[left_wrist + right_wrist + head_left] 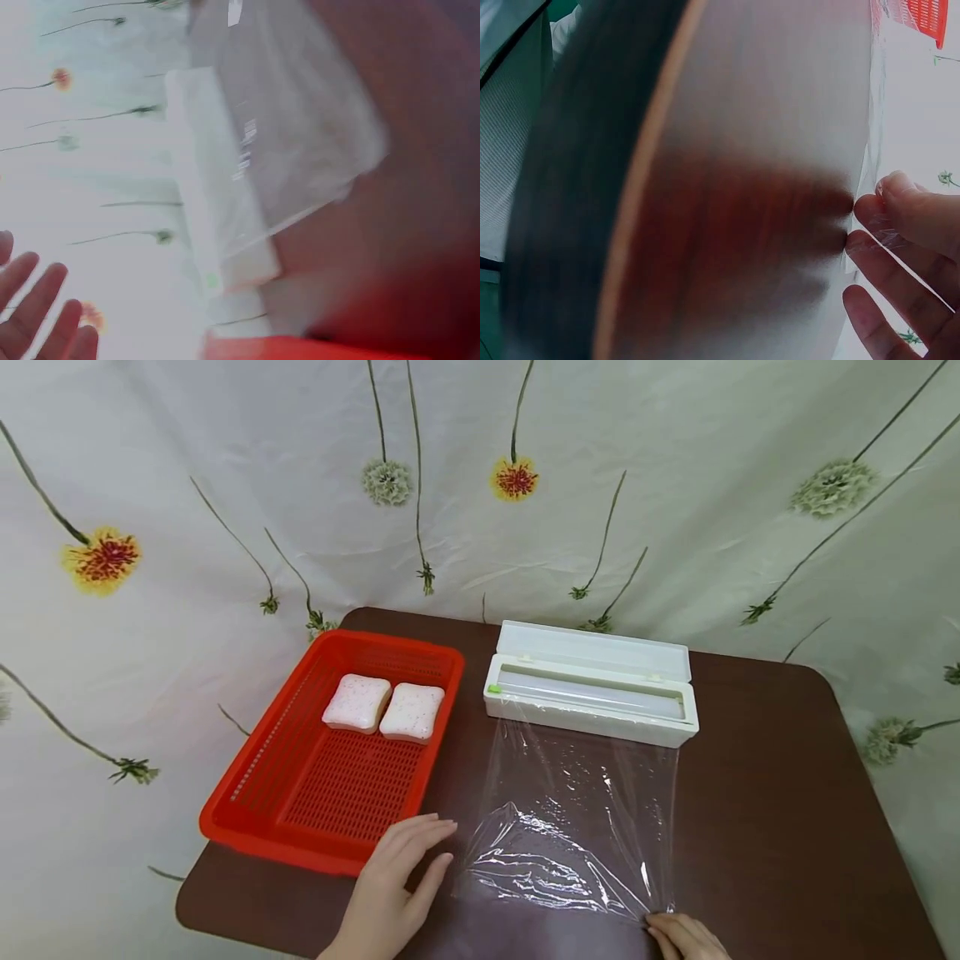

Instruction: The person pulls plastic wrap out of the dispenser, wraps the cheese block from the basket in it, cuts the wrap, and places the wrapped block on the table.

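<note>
The right hand's (684,937) fingers pinched the near right corner of the clear film (573,785) over the tabletop (780,802). The left hand (393,885), fingers spread, was beside the red basket (285,851) holding 2 white slabs (357,702). Beyond, the film met an open dispenser box (592,653).

L hand (390,885): cut at wrist by head view's btm edge; L wrist view crops it at the corner. R hand (686,937) cropped, head view btm. Clear film (577,810) + red basket (345,785) blurred in L wrist view, basket also cut off. White blocks (356,700): surface detail too small to ID.
</note>
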The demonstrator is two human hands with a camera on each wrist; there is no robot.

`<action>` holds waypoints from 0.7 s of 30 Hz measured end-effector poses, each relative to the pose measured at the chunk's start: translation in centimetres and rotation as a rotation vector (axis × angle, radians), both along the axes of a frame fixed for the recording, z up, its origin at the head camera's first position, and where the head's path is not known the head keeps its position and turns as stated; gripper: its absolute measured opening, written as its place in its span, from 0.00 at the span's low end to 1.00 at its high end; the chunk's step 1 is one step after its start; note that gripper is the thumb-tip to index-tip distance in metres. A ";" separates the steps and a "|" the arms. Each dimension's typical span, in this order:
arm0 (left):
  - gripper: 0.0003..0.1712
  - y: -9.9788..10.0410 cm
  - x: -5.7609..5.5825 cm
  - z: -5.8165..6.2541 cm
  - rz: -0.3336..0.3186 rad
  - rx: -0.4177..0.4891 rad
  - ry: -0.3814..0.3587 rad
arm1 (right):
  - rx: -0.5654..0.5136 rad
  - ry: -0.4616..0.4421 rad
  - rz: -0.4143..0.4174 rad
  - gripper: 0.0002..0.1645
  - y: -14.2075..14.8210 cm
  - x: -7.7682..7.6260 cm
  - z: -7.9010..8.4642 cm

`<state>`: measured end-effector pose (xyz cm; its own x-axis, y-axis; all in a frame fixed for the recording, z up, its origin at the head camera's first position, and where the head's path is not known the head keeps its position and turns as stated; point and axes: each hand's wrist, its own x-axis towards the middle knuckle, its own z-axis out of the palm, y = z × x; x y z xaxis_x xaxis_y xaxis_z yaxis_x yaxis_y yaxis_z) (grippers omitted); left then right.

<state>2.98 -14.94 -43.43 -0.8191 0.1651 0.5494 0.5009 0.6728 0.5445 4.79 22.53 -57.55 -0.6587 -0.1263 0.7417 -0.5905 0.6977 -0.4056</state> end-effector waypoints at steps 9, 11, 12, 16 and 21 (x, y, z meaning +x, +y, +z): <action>0.28 -1.8 -2.4 4.3 0.137 0.008 -0.049 | -0.026 0.024 0.048 0.29 0.4 0.0 -1.0; 0.28 -2.1 -3.0 4.8 0.155 -0.004 -0.083 | -0.036 0.034 0.065 0.28 0.5 -0.1 -1.1; 0.28 -2.3 -3.3 4.9 0.163 -0.006 -0.107 | -0.036 0.037 0.066 0.28 0.5 -0.2 -1.1; 0.30 -3.3 -5.1 5.3 0.185 -0.003 -0.215 | -0.044 0.047 0.069 0.29 0.4 -0.3 -1.2; 0.33 -4.8 -7.6 5.6 0.196 0.016 -0.322 | -0.027 0.061 0.058 0.31 0.3 -0.6 -1.0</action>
